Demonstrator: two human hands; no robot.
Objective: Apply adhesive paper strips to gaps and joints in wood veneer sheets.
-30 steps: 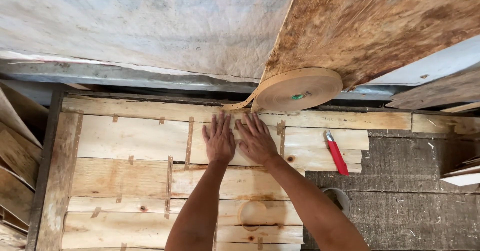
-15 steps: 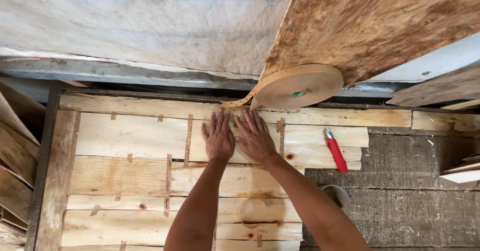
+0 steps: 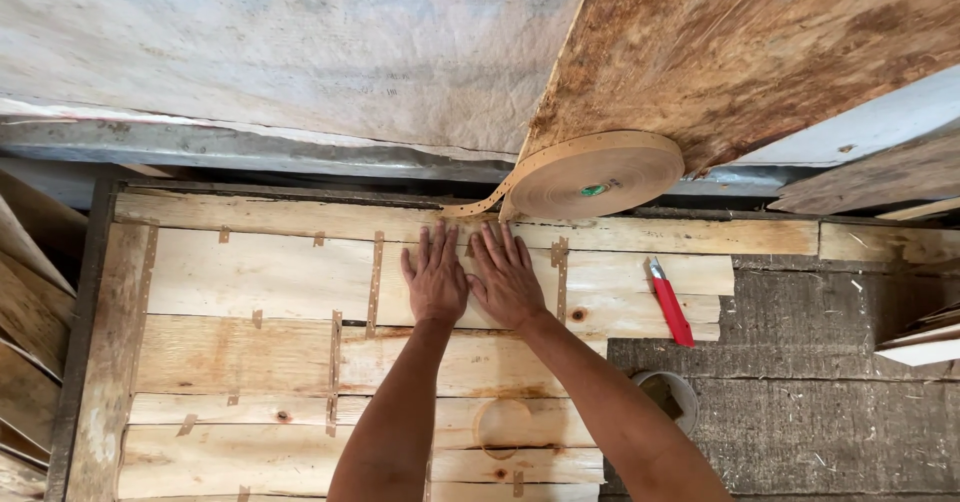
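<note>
Item: veneer sheet, patched with tape strips. I see left hand and right hand flat on it, fingers spread, gripping nothing, apparently pressing a seam down. Tape roll just beyond the sheet; red knife on its right edge.

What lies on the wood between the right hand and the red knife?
Between the right hand and the red utility knife, the head view shows one brown tape strip running down the pale veneer sheets; otherwise bare wood.

Ahead, the tape roll and a leaning board block the way. The red utility knife lies right; veneer sheets leftward lie open.
</note>
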